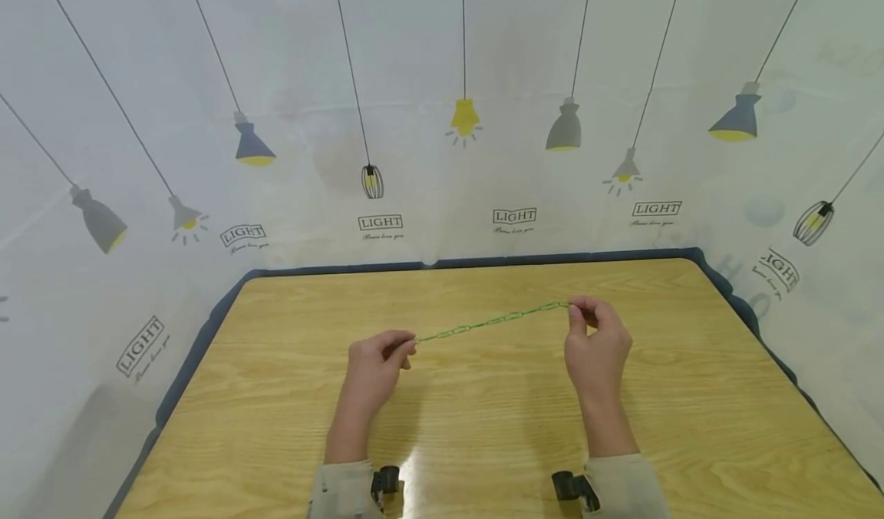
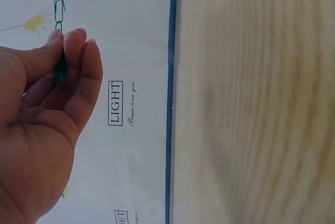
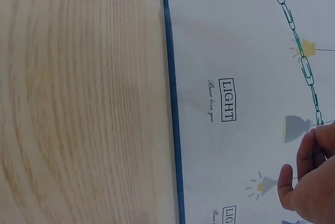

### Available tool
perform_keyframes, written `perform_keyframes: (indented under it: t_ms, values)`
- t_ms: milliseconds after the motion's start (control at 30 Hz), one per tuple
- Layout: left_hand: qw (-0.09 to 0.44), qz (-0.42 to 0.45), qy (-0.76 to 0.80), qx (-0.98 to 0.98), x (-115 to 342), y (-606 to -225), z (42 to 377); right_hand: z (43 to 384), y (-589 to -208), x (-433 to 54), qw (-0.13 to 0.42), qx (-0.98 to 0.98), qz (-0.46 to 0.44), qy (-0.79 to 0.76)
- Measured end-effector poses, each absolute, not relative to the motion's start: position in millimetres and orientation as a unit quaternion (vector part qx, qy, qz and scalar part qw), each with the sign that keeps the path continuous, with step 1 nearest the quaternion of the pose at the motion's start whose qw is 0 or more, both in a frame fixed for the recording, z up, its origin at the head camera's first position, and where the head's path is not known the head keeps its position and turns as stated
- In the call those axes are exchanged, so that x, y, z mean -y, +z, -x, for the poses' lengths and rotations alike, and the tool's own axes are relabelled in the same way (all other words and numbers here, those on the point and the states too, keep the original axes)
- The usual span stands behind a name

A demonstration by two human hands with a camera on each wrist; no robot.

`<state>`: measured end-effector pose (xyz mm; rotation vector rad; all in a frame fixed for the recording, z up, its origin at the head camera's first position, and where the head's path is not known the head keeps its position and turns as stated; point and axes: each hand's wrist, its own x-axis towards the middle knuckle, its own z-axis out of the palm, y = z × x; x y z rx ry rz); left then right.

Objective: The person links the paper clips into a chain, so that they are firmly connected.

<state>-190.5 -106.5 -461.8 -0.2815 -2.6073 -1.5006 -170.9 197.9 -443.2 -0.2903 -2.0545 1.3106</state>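
A chain of linked green paper clips (image 1: 487,322) is stretched between my two hands above the table, its right end higher in the head view. My left hand (image 1: 376,365) pinches one end between thumb and fingers. In the left wrist view, a green clip (image 2: 60,69) also shows inside the curled fingers, below the pinch. My right hand (image 1: 597,342) pinches the other end at its fingertips. Several links of the chain (image 3: 306,70) run up and away from that hand in the right wrist view.
The wooden table (image 1: 483,411) has a dark blue edging at its back and sides. Behind it stands a pale wall covering (image 1: 428,143) printed with hanging lamps and the word LIGHT. A black mount (image 1: 568,486) sits by the right sleeve, another (image 1: 387,480) by the left.
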Motion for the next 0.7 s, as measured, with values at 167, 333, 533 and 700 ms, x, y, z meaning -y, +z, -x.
perform_keyframes:
  t_ms: [167, 333, 533, 700]
  values:
    - [0.066, 0.09, -0.482, 0.869, 104, -462, 192, 171, -443, -199, 0.339, 0.787, 0.115, 0.502]
    - [0.093, 0.085, -0.511, 0.85, 102, -461, 191, 170, -442, -200, 0.336, 0.786, 0.122, 0.505]
    - [0.081, 0.049, -0.636, 0.766, 101, -458, 189, 166, -437, -198, 0.309, 0.783, 0.127, 0.524]
    - [0.041, 0.04, -0.745, 0.665, 98, -449, 186, 166, -437, -192, 0.29, 0.784, 0.113, 0.537]
